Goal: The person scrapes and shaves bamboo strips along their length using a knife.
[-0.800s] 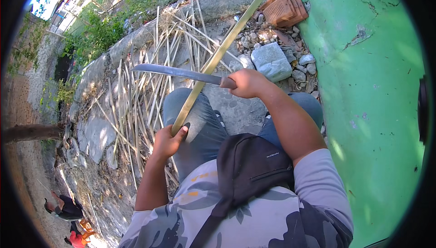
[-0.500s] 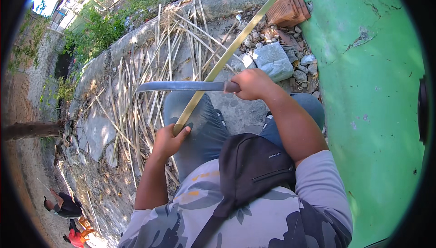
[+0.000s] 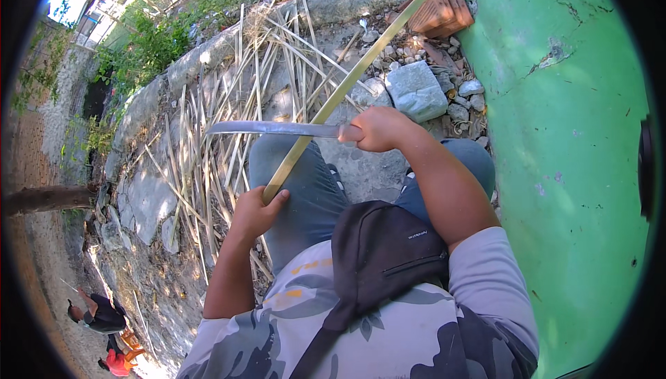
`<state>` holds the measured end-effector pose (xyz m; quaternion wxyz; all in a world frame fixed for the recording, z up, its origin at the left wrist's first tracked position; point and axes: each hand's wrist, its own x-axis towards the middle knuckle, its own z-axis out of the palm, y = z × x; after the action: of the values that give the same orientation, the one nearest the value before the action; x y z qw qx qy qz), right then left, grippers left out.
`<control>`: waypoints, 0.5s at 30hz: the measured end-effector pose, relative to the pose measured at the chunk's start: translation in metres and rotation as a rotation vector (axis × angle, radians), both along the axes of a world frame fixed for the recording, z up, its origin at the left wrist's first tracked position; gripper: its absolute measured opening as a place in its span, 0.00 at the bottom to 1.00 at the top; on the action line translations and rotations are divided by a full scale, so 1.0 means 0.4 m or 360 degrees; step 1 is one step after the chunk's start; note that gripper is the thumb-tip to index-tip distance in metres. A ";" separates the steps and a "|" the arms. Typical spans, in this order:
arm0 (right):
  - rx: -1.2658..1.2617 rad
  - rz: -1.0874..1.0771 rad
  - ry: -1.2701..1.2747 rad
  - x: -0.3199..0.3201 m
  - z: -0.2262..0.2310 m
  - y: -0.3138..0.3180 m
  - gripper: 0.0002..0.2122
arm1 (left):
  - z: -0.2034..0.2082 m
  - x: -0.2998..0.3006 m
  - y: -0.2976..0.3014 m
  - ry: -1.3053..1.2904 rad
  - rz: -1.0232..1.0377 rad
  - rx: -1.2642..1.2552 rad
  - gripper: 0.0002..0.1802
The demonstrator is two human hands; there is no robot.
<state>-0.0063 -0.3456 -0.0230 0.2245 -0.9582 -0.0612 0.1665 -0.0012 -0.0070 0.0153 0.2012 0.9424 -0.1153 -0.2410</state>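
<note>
My left hand is closed around the near end of a long, pale yellow-green strip, which looks like split bamboo. The strip slants up over my left knee toward the far right. In my right hand is the handle of a machete with a long, slightly curved grey blade. Its blade lies across the strip, pointing left, a little way beyond my left hand. Whether the edge bites into the strip, I cannot tell.
Many thin split strips lie heaped on the ground to the left. A pale stone block, rubble and red-brown clay bricks sit beyond my right hand. A green wall runs along the right. Two people are at the far lower left.
The machete has shifted very slightly, its blade tilting a little and its handle moving a touch left. Both hands keep their hold, and the strip stays nearly in place.
</note>
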 end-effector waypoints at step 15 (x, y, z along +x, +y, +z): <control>-0.0011 -0.0079 0.0188 0.009 -0.014 0.007 0.15 | -0.001 -0.001 -0.005 -0.0056 -0.0040 0.0023 0.31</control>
<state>-0.0029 -0.3429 -0.0285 0.2284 -0.9487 -0.0233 0.2173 -0.0016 -0.0089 0.0150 0.1893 0.9464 -0.1289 -0.2277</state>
